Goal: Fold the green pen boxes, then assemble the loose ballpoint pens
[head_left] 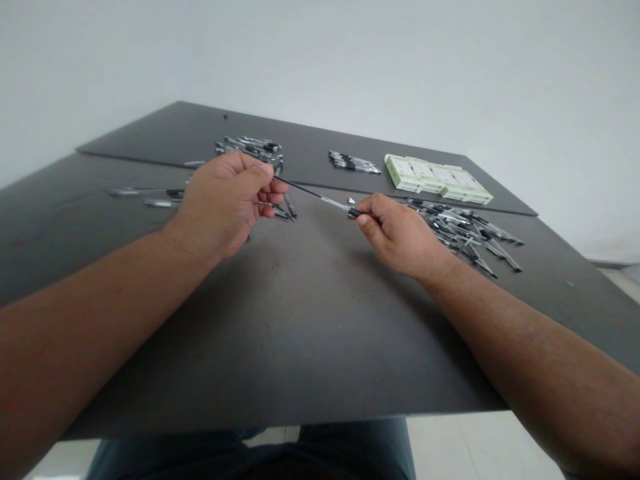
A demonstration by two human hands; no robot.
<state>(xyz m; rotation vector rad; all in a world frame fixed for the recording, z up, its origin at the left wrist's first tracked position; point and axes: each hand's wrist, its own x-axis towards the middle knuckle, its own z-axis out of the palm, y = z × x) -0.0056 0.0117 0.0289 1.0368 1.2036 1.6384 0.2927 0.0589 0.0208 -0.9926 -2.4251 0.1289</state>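
My left hand (225, 197) pinches one end of a thin pen refill (300, 187) between thumb and forefinger, its other fingers loosely curled. The refill slants down to the right, dark along most of its length and clear near my right hand. My right hand (397, 230) is closed on a black-and-clear pen part (354, 212) at the refill's other end; the rest of that part is hidden in the fingers. Whether the refill sits inside it, I cannot tell. Behind my left hand lie loose pens (245, 148). Beside my right hand is a pile of pens (467, 233).
A small row of pens (353, 163) lies at the back of the dark table (300, 347). To its right stand several pale green and white boxes (437, 179) side by side. A seam runs across the tabletop, and a white wall (320, 60) rises behind it.
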